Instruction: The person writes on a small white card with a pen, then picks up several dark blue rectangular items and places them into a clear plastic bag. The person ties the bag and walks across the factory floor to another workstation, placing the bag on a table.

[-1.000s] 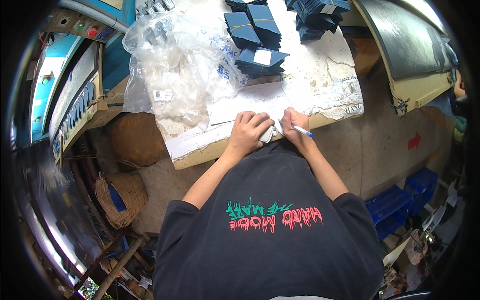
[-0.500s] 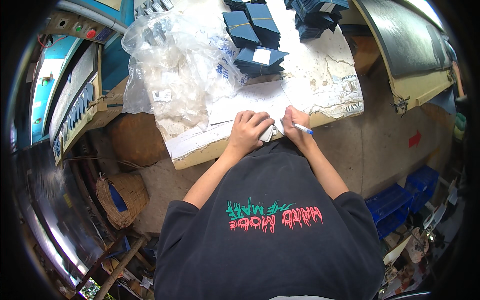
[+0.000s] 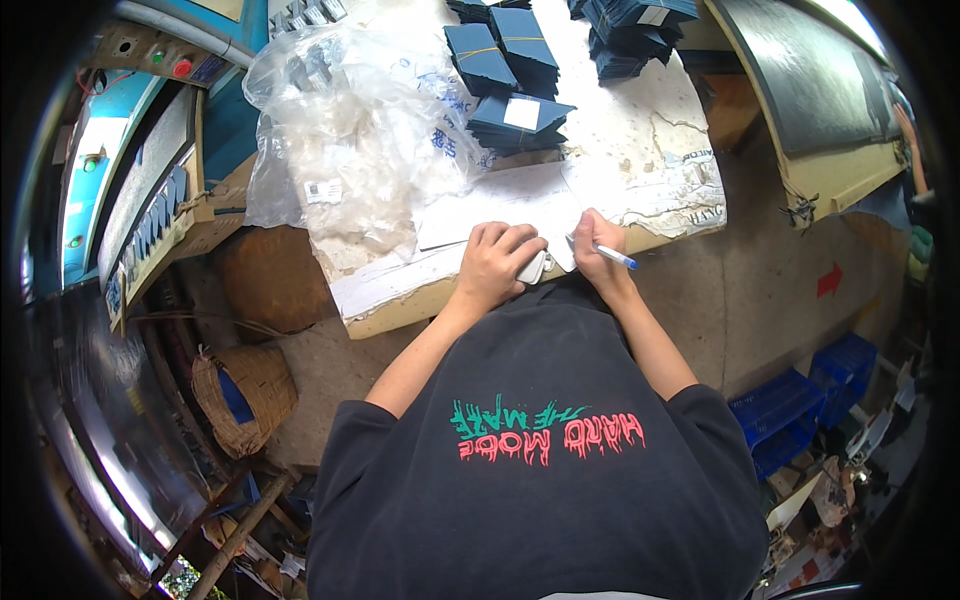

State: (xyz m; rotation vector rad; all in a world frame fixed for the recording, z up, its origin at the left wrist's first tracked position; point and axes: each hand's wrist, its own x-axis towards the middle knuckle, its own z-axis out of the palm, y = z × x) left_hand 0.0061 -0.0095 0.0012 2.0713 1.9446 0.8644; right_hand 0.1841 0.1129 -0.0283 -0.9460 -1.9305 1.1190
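At the table's near edge, my right hand (image 3: 600,248) is closed around a white pen with a blue end (image 3: 618,257). Its tip points at white paper (image 3: 558,248) by the edge. Just left of it, my left hand (image 3: 494,262) curls its fingers over a small white object with rounded corners (image 3: 533,268); the fingers hide most of it, so its kind is unclear. Beyond both hands lie white paper sheets (image 3: 500,200) with faint writing. Behind those is a stack of dark blue pieces (image 3: 520,132) with a white slip (image 3: 522,113) on top.
Crumpled clear plastic bags (image 3: 350,150) cover the table's left side. Banded dark blue bundles (image 3: 505,50) stand farther back. The worn table (image 3: 660,190) has a peeling surface. A wicker basket (image 3: 265,390) is on the floor at left, blue crates (image 3: 780,415) at right.
My right hand has shifted slightly right with the pen, away from the left hand. The left hand stays where it was. At the far right edge, another person's hand has moved up.
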